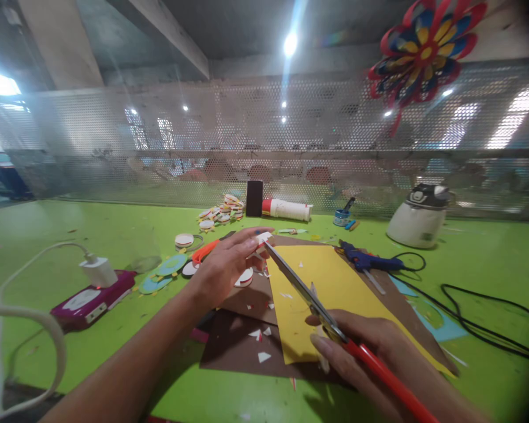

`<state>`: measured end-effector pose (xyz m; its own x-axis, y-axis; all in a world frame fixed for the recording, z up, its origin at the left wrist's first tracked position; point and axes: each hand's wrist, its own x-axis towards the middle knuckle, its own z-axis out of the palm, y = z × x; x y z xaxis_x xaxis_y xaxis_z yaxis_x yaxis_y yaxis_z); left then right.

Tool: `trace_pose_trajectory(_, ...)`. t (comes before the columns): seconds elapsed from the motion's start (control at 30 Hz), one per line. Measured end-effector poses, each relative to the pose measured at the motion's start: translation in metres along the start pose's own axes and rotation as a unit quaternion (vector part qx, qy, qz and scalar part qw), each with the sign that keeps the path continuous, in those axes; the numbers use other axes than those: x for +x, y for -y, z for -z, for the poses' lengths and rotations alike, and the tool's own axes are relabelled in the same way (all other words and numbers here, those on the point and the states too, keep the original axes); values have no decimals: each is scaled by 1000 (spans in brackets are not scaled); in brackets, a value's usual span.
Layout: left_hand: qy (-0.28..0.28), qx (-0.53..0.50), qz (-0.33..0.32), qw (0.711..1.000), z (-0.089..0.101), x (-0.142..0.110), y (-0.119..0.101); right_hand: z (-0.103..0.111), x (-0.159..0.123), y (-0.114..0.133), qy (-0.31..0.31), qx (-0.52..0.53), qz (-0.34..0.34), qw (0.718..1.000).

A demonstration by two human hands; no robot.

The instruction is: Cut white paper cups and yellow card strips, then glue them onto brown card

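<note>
- The left hand is pinching a small white folded piece, smooth and paper-like, above the near-centre of the desk; its grip is closing on that piece.
- The right hand is holding the scissors, slim metal blades with glossy red handles; its grip is wrapping them near the pivot, and the tips are meeting the white piece.
- Beneath, a flat, matte yellow sheet is lying over brown sheets, where angular white scraps are scattering.
- To the left, flat pale-blue rings with yellow bits are resting near an orange-handled tool; a white plug is standing in a shiny purple power strip.
- At the far side, small round pieces are heaping beside an upright dark slab and a ribbed white cup stack.
- To the right, a blue glue gun is lying near a rounded white container.
- The smooth green surface is showing specks; beyond, a perforated screen is spanning the room, and a looped red, blue and yellow flower is hanging under bright lights.
</note>
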<state>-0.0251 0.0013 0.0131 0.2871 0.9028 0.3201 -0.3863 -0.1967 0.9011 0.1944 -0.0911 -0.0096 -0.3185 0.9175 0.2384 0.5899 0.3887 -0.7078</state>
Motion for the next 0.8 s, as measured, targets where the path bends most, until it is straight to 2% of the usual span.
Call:
trace_pose_trajectory(0.43, -8, 4, 3, 1000, -2, 0, -2, 2, 0, 1, 18, 12, -7, 1000)
trace_pose_trajectory(0.8, 11, 41, -13, 999, 2, -1, 1, 2, 2, 4, 33, 42, -35, 998)
